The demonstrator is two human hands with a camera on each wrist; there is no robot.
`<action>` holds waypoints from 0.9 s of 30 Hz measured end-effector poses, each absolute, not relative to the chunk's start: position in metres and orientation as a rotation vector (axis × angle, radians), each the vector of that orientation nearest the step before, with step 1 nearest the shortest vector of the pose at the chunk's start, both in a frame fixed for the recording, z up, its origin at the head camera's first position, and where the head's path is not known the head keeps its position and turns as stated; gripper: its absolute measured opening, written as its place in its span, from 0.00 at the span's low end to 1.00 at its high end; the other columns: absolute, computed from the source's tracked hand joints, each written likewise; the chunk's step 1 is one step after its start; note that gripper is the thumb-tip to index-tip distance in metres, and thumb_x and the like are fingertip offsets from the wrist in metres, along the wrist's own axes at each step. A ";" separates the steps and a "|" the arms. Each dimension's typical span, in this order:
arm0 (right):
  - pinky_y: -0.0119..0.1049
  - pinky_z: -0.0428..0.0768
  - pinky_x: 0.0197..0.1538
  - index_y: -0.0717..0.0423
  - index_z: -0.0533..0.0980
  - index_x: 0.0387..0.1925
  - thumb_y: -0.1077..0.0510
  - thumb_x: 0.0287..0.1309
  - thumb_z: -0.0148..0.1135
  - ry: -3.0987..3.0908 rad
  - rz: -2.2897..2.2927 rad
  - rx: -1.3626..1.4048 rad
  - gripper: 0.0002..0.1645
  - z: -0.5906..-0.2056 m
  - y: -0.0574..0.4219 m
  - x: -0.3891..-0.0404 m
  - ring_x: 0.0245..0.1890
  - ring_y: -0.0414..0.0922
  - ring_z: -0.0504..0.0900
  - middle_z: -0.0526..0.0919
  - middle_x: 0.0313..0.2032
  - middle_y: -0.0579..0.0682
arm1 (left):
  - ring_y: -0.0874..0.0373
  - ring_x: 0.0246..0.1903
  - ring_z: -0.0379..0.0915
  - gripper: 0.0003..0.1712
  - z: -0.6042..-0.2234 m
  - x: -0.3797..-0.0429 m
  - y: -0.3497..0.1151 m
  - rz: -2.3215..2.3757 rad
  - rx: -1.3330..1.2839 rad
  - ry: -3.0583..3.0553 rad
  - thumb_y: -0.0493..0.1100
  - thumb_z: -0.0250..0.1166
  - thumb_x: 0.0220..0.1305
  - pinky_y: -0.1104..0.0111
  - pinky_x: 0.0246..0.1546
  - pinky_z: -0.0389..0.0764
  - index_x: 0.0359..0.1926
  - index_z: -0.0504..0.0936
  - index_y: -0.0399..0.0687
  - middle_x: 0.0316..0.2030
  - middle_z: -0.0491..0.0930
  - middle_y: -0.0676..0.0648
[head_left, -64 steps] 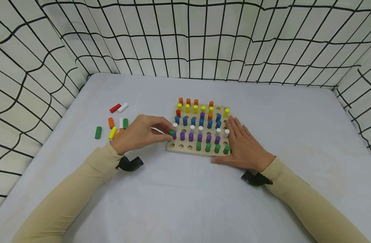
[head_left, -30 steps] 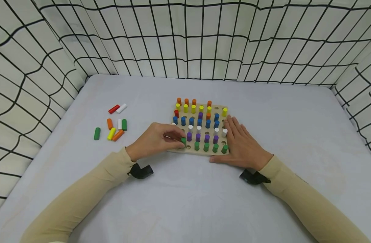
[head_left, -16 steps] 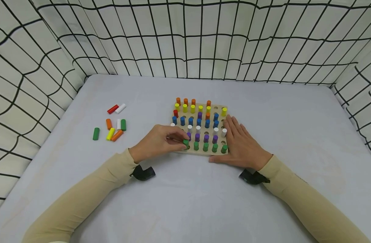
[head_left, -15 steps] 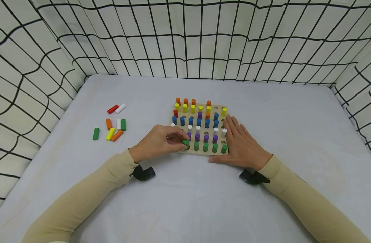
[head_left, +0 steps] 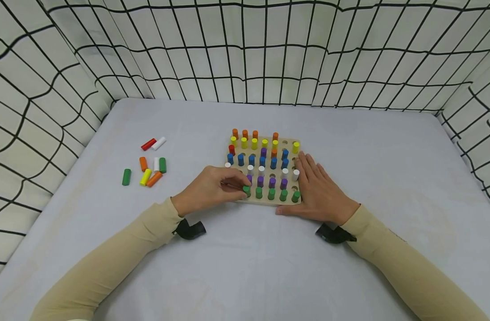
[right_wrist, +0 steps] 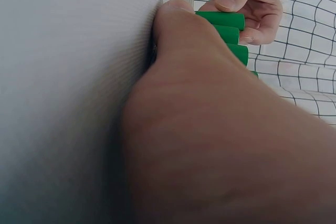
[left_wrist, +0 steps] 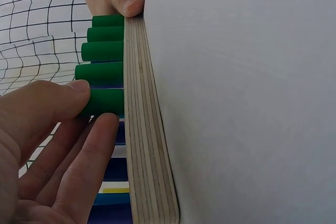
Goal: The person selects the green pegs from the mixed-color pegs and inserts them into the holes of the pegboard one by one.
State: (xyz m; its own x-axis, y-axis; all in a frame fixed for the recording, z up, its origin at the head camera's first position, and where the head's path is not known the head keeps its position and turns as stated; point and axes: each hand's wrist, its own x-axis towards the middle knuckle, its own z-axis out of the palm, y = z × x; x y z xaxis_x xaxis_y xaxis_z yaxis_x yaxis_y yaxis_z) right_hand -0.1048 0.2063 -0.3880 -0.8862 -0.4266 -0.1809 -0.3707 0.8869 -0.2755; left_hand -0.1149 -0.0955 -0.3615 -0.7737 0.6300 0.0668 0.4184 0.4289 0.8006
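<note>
Near the board's front left, my left hand pinches a green peg between thumb and fingers. That peg stands upright at the front row, and in the left wrist view the pinched green peg meets the wooden pegboard in line with several other green pegs. My right hand lies along the right side of the pegboard with fingers straight and thumb at the front corner. Behind the green row stand purple pegs, then white, blue, yellow and orange ones. The left hand hides the board's front left corner.
Loose pegs lie on the white table to the left: a red peg, a yellow peg, and white, orange and green ones. Black wire grid walls surround the back and sides.
My left hand has carried the green peg rightward from the board's left end along the front row, then lowered it beside the other green pegs. The right hand has stayed against the board.
</note>
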 end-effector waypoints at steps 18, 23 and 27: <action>0.63 0.45 0.85 0.64 0.36 0.82 0.15 0.48 0.63 2.821 -0.345 -0.607 0.84 -0.388 0.206 -0.105 0.85 0.61 0.34 0.32 0.84 0.61 | 0.57 0.46 0.88 0.15 -0.356 -0.114 -0.101 1.256 0.924 2.475 0.38 0.76 0.61 0.67 0.50 0.90 0.49 0.88 0.46 0.46 0.90 0.47; 0.62 0.44 0.85 0.64 0.36 0.82 0.15 0.48 0.62 2.822 -0.337 -0.610 0.84 -0.388 0.205 -0.105 0.85 0.61 0.34 0.32 0.84 0.61 | 0.58 0.44 0.88 0.14 -0.353 -0.114 -0.107 1.242 0.963 2.514 0.38 0.77 0.60 0.67 0.49 0.90 0.48 0.88 0.46 0.43 0.91 0.48; 0.62 0.44 0.85 0.64 0.36 0.82 0.15 0.48 0.62 2.824 -0.325 -0.612 0.84 -0.389 0.205 -0.105 0.85 0.62 0.34 0.32 0.84 0.61 | 0.59 0.44 0.88 0.14 -0.349 -0.114 -0.113 1.243 0.964 2.531 0.38 0.76 0.60 0.69 0.47 0.90 0.47 0.88 0.46 0.43 0.91 0.50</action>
